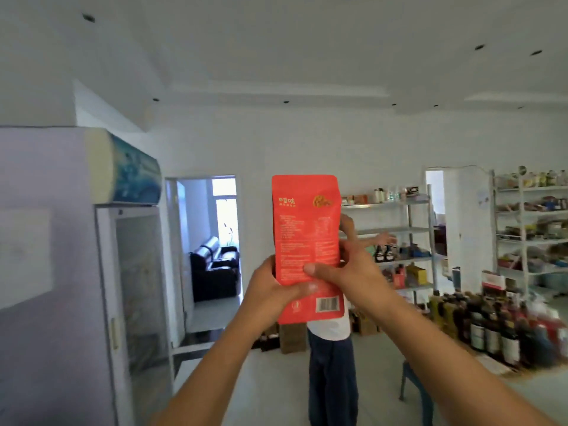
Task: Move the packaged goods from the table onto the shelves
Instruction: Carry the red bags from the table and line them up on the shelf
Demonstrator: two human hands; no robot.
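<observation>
**Q:** What fills the foreground?

**A:** Both hands, held up mid-frame. The left hand (270, 290) grips the lower left edge of a red pouch (304, 229), thumb curled across its printed back. The right hand (347, 272) pinches the right edge, thumb flat on the panel and fingers behind. Neither hand holds anything else.

**Q:** Why hold it that way?

**A:** Probably to keep the soft pouch upright and flat, barcode side toward the holder, so it can be read or squared up before shelving. It is in the air, and the table is not in view.

**Q:** What stands beyond it?

**A:** Behind the pouch is a person (332, 364) in a white top and dark trousers, largely hidden by it, with one arm stretched toward the shelves. A blue stool (413, 382) sits low at right. A tall fridge (135, 287) takes up the left side, with a doorway (212, 216) and a dark sofa (215, 269) past it.

**Q:** And the way to the shelves?

**A:** The steel shelves (399, 230) stand by the far wall at right, partly stocked, and the middle tier looks to have open room. A second rack (534, 241) further right is fuller. Bottles (491, 330) crowd the floor in front of it. The open floor is in the centre, where the person stands. The carry probably has to bend round them and stop short of the bottles.
</observation>
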